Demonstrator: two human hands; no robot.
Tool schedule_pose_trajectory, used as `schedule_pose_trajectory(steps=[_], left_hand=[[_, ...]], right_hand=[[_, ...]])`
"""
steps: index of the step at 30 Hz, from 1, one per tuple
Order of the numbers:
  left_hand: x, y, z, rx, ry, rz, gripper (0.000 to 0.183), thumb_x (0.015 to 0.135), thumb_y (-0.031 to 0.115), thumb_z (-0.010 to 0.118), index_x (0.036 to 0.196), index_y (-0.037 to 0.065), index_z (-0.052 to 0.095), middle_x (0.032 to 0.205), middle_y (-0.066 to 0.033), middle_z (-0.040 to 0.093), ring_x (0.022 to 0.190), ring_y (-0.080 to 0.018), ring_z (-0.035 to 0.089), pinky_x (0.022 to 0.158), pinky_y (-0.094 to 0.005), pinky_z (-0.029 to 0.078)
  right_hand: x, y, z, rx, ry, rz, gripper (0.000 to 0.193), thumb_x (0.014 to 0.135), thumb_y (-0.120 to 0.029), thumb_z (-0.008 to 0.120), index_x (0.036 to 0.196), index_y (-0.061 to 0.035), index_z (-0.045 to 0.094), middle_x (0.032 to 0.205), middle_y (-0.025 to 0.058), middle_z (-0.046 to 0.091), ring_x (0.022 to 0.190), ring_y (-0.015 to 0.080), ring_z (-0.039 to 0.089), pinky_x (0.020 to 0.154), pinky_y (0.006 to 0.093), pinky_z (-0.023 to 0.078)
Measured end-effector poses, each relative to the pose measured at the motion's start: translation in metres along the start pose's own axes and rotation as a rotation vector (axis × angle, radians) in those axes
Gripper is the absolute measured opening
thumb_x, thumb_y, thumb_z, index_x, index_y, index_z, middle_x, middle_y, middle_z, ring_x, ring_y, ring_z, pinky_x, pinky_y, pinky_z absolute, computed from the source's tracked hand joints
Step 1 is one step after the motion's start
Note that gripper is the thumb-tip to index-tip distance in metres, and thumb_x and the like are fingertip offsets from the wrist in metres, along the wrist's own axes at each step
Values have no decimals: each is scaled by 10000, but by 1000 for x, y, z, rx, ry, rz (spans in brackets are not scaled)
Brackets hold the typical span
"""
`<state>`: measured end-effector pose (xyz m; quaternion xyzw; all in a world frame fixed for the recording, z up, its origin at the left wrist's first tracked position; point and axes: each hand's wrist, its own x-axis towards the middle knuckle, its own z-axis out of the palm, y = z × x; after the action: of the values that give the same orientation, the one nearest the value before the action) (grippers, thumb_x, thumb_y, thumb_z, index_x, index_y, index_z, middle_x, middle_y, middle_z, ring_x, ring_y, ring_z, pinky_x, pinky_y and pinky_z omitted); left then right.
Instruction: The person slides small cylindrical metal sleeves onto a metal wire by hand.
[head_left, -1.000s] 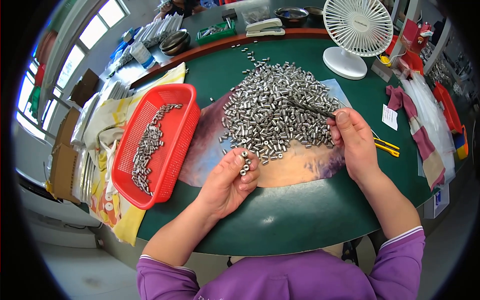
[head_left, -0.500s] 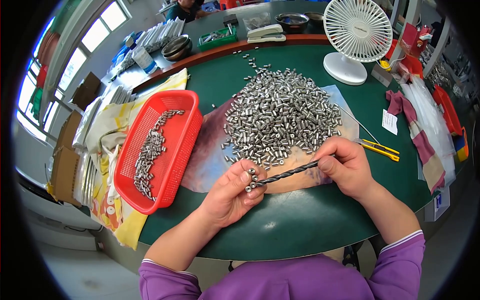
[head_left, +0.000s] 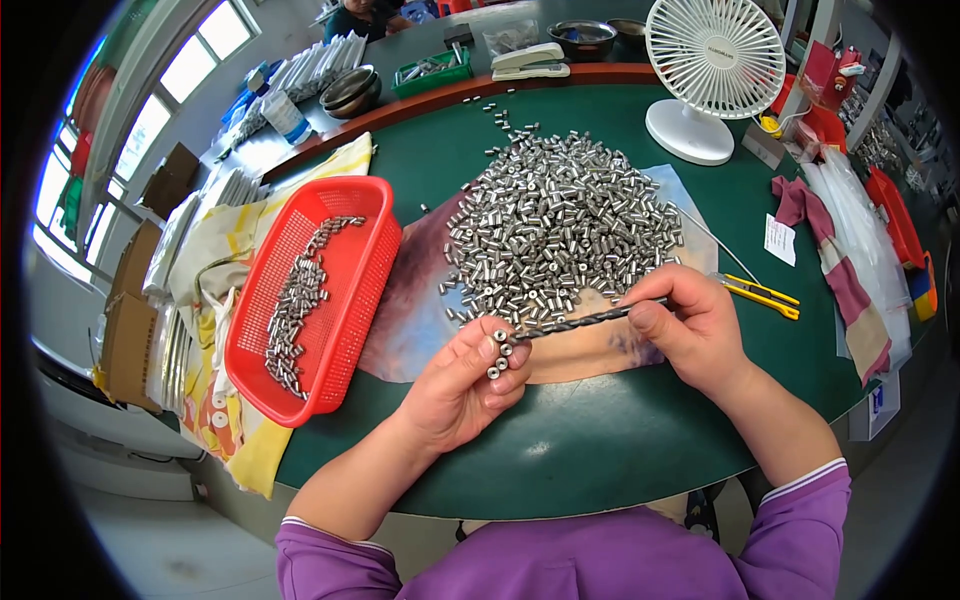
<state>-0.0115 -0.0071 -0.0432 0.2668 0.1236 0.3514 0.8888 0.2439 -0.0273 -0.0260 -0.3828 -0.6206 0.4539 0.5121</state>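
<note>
My left hand (head_left: pixel 455 390) is closed on several small metal sleeves (head_left: pixel 501 362), stacked between thumb and fingers with their holed ends showing. Pinched at its rear end by my right hand (head_left: pixel 695 328) is a long dark twist drill bit (head_left: pixel 578 322). It lies nearly level, and its tip meets the upper sleeves in my left hand; whether it is inside a hole I cannot tell. Just beyond my hands a large heap of similar metal sleeves (head_left: pixel 565 225) rests on a coloured sheet (head_left: pixel 410 325). To the left, a red plastic basket (head_left: pixel 388 245) holds more sleeves in a loose band.
A white fan (head_left: pixel 690 132) stands at the back right. Nearer are a yellow-handled cutter (head_left: pixel 762 296) and a thin rod (head_left: pixel 722 243). Cloths (head_left: pixel 262 450) lie under the basket. A green tray (head_left: pixel 434 78) and metal bowls sit behind the wooden ledge (head_left: pixel 420 110), where another person sits.
The drill bit's tip has shifted up from the lower sleeves to the upper ones, and the bit lies flatter. My right hand has risen slightly; the sleeves stay in my left hand.
</note>
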Motion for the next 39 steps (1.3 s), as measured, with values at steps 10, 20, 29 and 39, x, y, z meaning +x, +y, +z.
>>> schedule_pose_trajectory(steps=[10, 20, 29, 39], left_hand=[[1, 1, 0, -47, 35, -7, 146, 997, 211, 513, 1075, 89, 532, 950, -51, 500, 706, -87, 427, 574, -197, 358], [2, 1, -1, 0, 74, 17, 121, 990, 178, 523, 1075, 92, 536, 946, -55, 511, 699, -93, 441, 587, -208, 375], [3, 0, -3, 95, 133, 57, 106, 971, 139, 546, 1039, 59, 533, 951, -60, 538, 753, -119, 493, 637, -237, 421], [5, 0, -8, 143, 174, 74, 101, 970, 130, 546, 1043, 63, 530, 954, -55, 550, 755, -118, 493, 649, -236, 429]], right_hand=[[7, 12, -11, 101, 221, 4, 200, 948, -242, 625, 971, -44, 605, 772, -35, 571, 685, 35, 517, 611, 194, 423], [19, 11, -29, 58, 360, -22, 222, 963, -286, 595, 974, -64, 593, 708, -42, 501, 643, 41, 438, 586, 197, 346], [37, 29, -104, -576, 683, -132, 170, 912, -185, 652, 941, -18, 637, 706, -27, 574, 634, 46, 504, 574, 215, 410], [31, 42, -114, -960, 617, 159, 177, 850, -218, 659, 906, -52, 638, 823, 89, 661, 731, 225, 636, 669, 341, 496]])
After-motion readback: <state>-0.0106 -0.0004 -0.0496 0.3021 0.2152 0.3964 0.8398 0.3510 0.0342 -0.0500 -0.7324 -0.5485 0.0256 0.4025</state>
